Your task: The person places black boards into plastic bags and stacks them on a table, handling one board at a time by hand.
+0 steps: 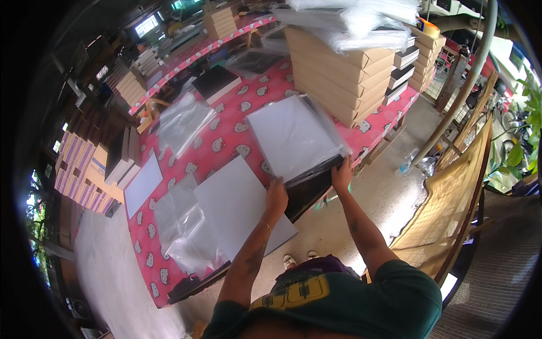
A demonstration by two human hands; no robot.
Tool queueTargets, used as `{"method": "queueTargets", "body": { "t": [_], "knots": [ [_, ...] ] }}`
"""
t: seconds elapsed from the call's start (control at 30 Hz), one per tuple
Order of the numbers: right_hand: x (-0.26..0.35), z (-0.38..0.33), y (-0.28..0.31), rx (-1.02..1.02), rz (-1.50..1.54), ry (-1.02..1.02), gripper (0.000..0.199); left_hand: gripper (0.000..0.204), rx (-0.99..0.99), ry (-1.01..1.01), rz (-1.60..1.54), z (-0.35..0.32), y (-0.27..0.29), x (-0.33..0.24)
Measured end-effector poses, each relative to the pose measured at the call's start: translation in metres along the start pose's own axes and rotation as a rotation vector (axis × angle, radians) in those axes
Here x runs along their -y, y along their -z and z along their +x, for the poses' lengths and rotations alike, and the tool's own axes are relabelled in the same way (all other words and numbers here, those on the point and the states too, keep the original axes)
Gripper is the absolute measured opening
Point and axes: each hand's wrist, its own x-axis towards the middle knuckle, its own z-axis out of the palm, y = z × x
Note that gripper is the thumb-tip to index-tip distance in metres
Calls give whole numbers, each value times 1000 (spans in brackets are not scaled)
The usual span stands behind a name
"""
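Observation:
On the pink table a white rectangular board [293,133] lies inside or under clear plastic film, with a dark strip along its near edge. My left hand [276,198] is closed at the near left corner of the film. At the near right corner my right hand [341,173] also grips the film, its fingers bent over the edge. Just left of my left hand is a large pale sheet [231,203], partly covered by my forearm. Loose clear plastic bags [189,231] lie beyond that sheet's left side. Whether the film is sealed I cannot tell.
Brown paper-wrapped packs [344,79] stand stacked at the far right, topped by clear plastic bags [355,22]. A black-topped block [216,83] and more plastic bags [183,121] lie farther back. Left are a white sheet [144,185] and stacked cartons [84,169]. A slanted pole [463,82] rises right.

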Motion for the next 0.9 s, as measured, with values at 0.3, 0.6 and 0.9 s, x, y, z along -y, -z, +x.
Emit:
{"method": "queueTargets", "body": {
  "t": [0.3, 0.6, 0.9],
  "knots": [
    [18, 12, 38, 49, 116, 2, 91, 51, -89, 1, 53, -3, 10, -2],
    [-38, 35, 37, 209, 307, 157, 40, 53, -384, 156, -53, -103, 102, 29],
    [44, -48, 40, 91, 272, 383, 32, 53, -282, 590, 218, -256, 201, 126]
  ]
}}
